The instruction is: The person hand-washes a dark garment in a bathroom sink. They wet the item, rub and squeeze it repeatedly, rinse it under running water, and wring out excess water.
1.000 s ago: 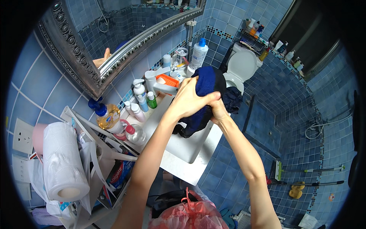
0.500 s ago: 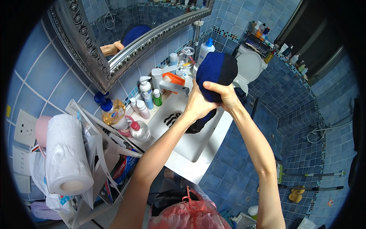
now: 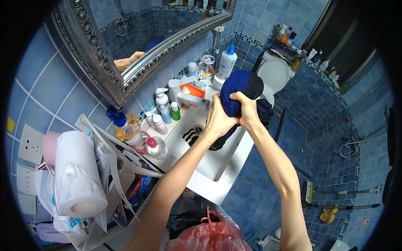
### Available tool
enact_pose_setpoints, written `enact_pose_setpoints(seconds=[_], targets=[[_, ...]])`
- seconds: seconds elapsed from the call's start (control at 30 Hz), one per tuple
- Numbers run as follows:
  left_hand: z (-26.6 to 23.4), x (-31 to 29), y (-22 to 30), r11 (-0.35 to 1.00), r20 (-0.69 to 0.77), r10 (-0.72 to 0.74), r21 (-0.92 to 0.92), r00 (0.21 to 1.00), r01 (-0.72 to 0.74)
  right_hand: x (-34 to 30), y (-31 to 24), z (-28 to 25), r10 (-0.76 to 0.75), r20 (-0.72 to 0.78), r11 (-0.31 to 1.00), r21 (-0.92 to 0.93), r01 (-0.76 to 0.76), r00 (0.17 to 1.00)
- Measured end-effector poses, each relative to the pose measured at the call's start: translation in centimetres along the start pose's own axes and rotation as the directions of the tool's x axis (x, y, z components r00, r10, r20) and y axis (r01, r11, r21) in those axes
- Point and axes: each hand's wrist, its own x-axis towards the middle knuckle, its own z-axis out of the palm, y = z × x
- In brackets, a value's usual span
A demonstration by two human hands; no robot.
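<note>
Blue tiles cover the walls and the floor of this bathroom, with a band of small mosaic pieces running along the wall. A white counter holds a rectangular sink, and over it the left hand and the right hand grip a bunched blue and black knitted cloth, their fingers curled tightly around it from both sides. A dark part of the cloth hangs below the hands toward the basin; whether it touches the bottom cannot be told. Wavy black stripes show in the basin, left of the cloth. The grey faucet reaches out from the counter's wall side, beside an orange basket. Around it stand a white pump bottle, a small green bottle, a large white bottle with a blue cap and, nearer the person, a clear bottle with a red cap. A mirror in an ornate silver frame hangs above, reflecting part of a hand. At the lower left, a thick paper roll lies on a crowded rack, near a wall socket. Beyond the counter are a white toilet, a shelf of bottles, and, far right, a shower hose and a yellow sponge.
</note>
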Motion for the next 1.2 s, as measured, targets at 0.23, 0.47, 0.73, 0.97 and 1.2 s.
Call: enact_pose_setpoints(seconds=[0.23, 0.47, 0.73, 0.97, 1.2], targets=[[0.7, -2.2, -3.9, 1.000, -0.081, 0.018, -0.022, 0.997, -0.020, -0.2, -3.3, 0.5, 0.099, 0.019, 0.989, 0.111, -0.100, 0.995], [2.8, 0.4, -4.2, 0.945, 0.108, -0.041, -0.318, 0.993, 0.074, 0.0, -3.6, 1.0, 0.166, 0.001, 0.964, 0.209, -0.163, 0.986], [2.0, 0.6, -3.4, 0.986, 0.191, -0.152, -0.043, 0.970, 0.163, -0.1, -3.7, 0.5, 0.196, -0.003, 0.958, 0.215, -0.191, 0.981], [1.8, -2.4, -3.8, 0.964, 0.080, 0.059, -0.262, 0.995, -0.036, 0.2, -6.1, 0.0, 0.188, -0.003, 0.949, 0.258, -0.181, 0.982], [2.7, -5.1, -9.5, 0.961, 0.201, -0.245, -0.081, 0.948, 0.266, -0.2, -11.1, 1.0, 0.035, -0.049, 0.950, 0.313, -0.018, 0.998]])
